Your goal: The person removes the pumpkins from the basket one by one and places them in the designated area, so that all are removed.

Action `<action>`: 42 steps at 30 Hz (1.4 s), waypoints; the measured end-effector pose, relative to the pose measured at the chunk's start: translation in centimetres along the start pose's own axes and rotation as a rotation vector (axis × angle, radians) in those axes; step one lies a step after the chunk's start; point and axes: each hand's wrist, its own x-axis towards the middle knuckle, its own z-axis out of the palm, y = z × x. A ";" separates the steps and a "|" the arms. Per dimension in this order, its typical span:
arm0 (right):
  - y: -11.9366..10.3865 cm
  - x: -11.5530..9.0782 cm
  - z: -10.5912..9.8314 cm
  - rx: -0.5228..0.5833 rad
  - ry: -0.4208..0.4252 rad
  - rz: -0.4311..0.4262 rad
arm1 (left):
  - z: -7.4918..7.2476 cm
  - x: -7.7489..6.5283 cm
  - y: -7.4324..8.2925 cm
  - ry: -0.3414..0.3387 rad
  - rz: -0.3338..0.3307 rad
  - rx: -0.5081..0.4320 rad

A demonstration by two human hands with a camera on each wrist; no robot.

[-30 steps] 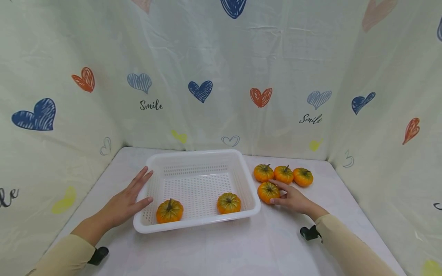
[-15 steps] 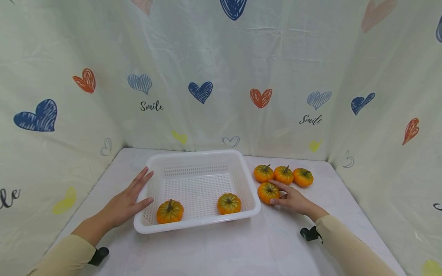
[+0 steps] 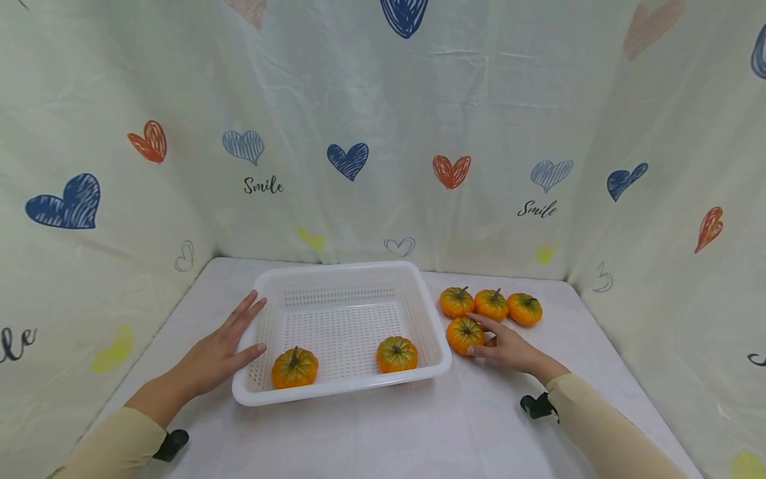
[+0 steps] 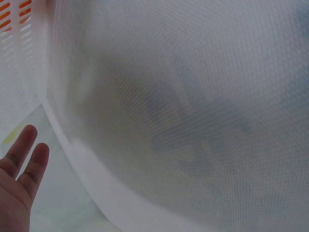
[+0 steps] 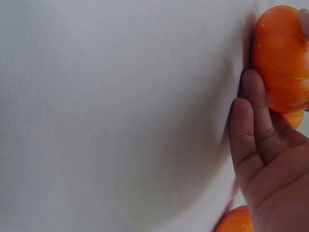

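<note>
A white perforated plastic basket [image 3: 335,266] stands on the table with two small orange pumpkins inside, one at the front left [image 3: 294,367] and one at the front right [image 3: 397,354]. My left hand [image 3: 209,359] lies along the basket's left rim, fingers straight and spread; the left wrist view shows two of its fingers apart from the basket wall. Right of the basket, my right hand [image 3: 509,346] holds a pumpkin [image 3: 465,334] between thumb and index finger. That pumpkin [image 5: 280,58] sits on the table, and the other fingers reach low beside it.
Behind the held pumpkin, three more pumpkins stand in a row: left [image 3: 457,302], middle [image 3: 491,305] and right [image 3: 524,309]. The white table [image 3: 407,432] is enclosed at the back and sides by a curtain [image 3: 389,100] printed with hearts.
</note>
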 end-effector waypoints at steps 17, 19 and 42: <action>-0.3 -0.1 0.0 -0.005 0.020 0.008 | -0.2 0.0 0.1 0.002 0.002 0.000; -0.4 -0.1 -0.1 -0.007 0.016 0.014 | -0.2 -0.1 0.1 0.003 0.005 -0.003; -8.2 -0.3 -7.2 -0.149 0.024 -0.133 | -0.2 0.0 -0.1 -0.010 0.001 -0.015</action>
